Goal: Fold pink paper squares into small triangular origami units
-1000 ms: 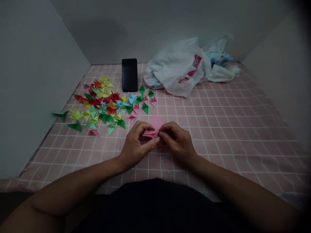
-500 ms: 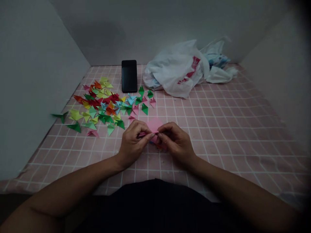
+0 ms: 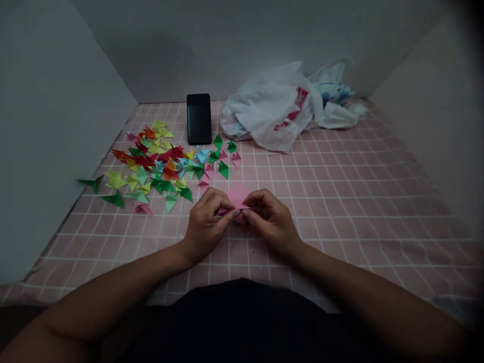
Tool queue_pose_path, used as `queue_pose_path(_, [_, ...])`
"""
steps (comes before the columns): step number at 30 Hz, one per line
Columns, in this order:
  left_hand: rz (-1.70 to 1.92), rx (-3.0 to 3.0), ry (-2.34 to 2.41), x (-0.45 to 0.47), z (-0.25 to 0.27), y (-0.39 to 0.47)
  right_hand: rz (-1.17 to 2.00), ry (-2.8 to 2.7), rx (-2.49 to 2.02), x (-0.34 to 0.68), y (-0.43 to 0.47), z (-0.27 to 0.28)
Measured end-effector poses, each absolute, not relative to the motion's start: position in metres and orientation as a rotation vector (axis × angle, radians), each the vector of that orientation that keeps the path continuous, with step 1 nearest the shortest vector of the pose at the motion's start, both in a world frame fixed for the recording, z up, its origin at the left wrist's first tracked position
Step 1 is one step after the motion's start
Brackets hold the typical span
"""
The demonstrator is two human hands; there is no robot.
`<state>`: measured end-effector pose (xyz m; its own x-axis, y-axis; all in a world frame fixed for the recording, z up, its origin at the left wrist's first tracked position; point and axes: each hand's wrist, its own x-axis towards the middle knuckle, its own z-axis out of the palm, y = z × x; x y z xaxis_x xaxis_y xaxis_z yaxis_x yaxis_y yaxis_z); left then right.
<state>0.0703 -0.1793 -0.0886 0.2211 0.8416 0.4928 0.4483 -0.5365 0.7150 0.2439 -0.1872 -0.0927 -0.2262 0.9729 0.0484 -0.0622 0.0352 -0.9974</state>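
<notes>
A partly folded sheet of pink origami paper [image 3: 238,194] is held over the near middle of the table. My left hand [image 3: 207,222] pinches its left side between thumb and fingers. On the right side, my right hand [image 3: 274,219] grips it with thumb and fingertips, the two thumbs nearly touching at the middle. A flat panel of the paper stands up beyond the fingers. Under the hands, small bits of blue and orange show, mostly hidden. Folded paper pieces [image 3: 162,185] in green, yellow, red, orange, blue and pink lie scattered beyond my left hand.
A black phone [image 3: 198,119] lies at the back, behind the folded pieces. To its right are a crumpled white plastic bag [image 3: 264,108] with red print and a blue-and-white packet [image 3: 336,93]. A pink checked cloth [image 3: 359,201] covers the table; pale walls [image 3: 242,40] surround three sides.
The right thumb and fingers have shifted slightly along the pink paper's fold, and the thumb now lies closer to the left one. The view has turned a little; the other things stay put.
</notes>
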Motion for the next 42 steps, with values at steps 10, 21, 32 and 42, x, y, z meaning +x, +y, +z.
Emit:
queue_pose_path(10, [1.146,1.826,1.22,0.0724,-0.0866,-0.1838,1.431,-1.29,-1.044,0.2425,-0.187,-0.0899])
queue_pose_path(21, [0.981,1.208,1.178,0.0782,-0.0895,-0.1827,1.417,-1.319,-1.0,0.242,-0.1846,-0.0932])
queue_pose_path(32, [0.977,1.295,1.193,0.0802,-0.0879,-0.1862,1.314,-1.445,-1.028,0.2428,-0.1858,-0.0967])
queue_pose_path(42, [1.09,1.933,1.266,0.0734,-0.0844,-0.1869,1.018,-1.674,-0.999,0.2461,-0.188,-0.0904])
